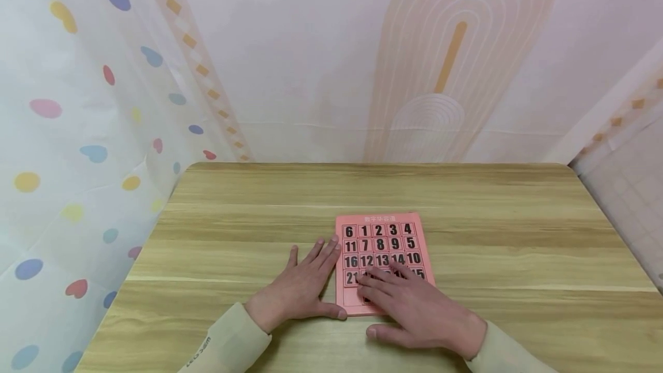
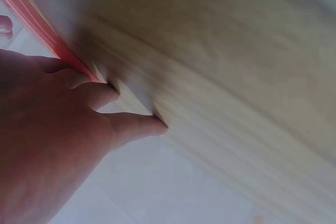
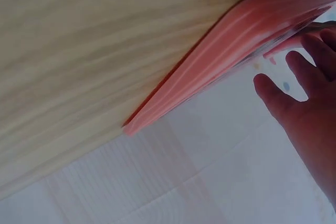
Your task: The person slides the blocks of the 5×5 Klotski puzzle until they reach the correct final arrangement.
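Observation:
A pink number slide puzzle (image 1: 367,244) lies flat on the wooden table (image 1: 233,235), black numbers on its square tiles. Its top row reads 6, 1, 2, 3, 4. My left hand (image 1: 303,289) rests at the puzzle's left side, fingers extended along the edge and thumb by the near left corner. Over the lower rows spreads my right hand (image 1: 409,304), its fingers covering several tiles; whether every fingertip touches them I cannot tell. The puzzle's pink side edge (image 2: 39,27) runs beside the fingers in the left wrist view.
Behind the table hangs a pale patterned cloth (image 1: 311,73), and a cloth with coloured dots (image 1: 77,217) hangs on the left. The table's far edge (image 1: 373,164) meets the backdrop.

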### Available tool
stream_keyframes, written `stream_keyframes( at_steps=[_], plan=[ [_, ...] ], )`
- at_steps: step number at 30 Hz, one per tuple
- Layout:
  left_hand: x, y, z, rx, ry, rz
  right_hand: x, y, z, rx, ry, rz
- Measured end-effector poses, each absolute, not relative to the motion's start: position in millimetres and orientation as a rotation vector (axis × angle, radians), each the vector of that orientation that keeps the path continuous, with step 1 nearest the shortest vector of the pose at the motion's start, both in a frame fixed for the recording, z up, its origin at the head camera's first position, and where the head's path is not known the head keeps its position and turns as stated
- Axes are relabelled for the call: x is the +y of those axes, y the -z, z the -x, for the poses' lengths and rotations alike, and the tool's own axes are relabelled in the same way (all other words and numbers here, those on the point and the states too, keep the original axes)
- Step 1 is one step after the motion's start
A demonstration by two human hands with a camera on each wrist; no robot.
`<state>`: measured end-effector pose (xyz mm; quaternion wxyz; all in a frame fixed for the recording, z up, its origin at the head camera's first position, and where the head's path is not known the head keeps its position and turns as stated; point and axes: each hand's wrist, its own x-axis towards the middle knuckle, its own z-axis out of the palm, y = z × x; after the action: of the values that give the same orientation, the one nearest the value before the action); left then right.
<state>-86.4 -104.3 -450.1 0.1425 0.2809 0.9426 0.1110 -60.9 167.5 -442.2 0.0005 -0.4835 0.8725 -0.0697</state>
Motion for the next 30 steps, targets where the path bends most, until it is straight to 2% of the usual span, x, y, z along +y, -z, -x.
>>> stream_keyframes(
  at_steps=[30],
  plan=[
    [-103.8,450.4,86.4,2.725,-0.319,-0.804,167.8,441.3,53.3,2.633,0.227,1.584]
  ],
)
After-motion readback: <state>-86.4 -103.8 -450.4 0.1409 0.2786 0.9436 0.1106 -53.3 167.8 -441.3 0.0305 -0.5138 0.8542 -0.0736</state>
